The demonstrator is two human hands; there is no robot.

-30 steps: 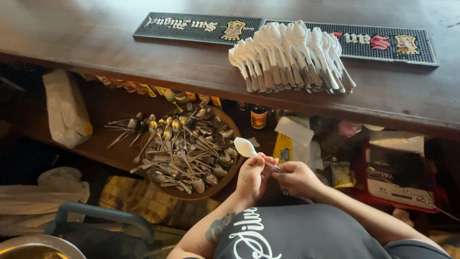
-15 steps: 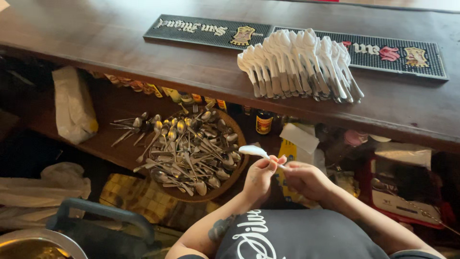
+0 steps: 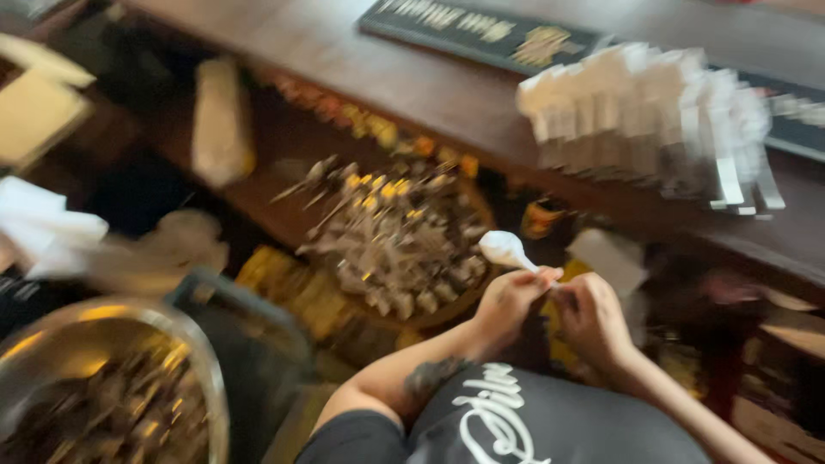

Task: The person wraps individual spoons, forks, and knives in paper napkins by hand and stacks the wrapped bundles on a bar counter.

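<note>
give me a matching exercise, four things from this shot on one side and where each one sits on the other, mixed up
Things:
1. white-wrapped spoon
2. stack of white napkin-wrapped cutlery rolls
3. round tray of loose metal cutlery
4. large round metal bowl

Places:
A. bottom left corner
B. on the dark wooden counter, upper right
C. on the lower shelf, left of the hands
D. held between the left hand and right hand

Pairs: 1-D, 2-B, 3-C, 4-A

The spoon [image 3: 505,249] pinched between both hands is wrapped in white. Beyond the grip, a stack of wrapped spoons [image 3: 646,120] — white too — lies on the dark brown counter [image 3: 361,69]. Below the grip, a black shirt [image 3: 550,421] with white lettering.
</note>
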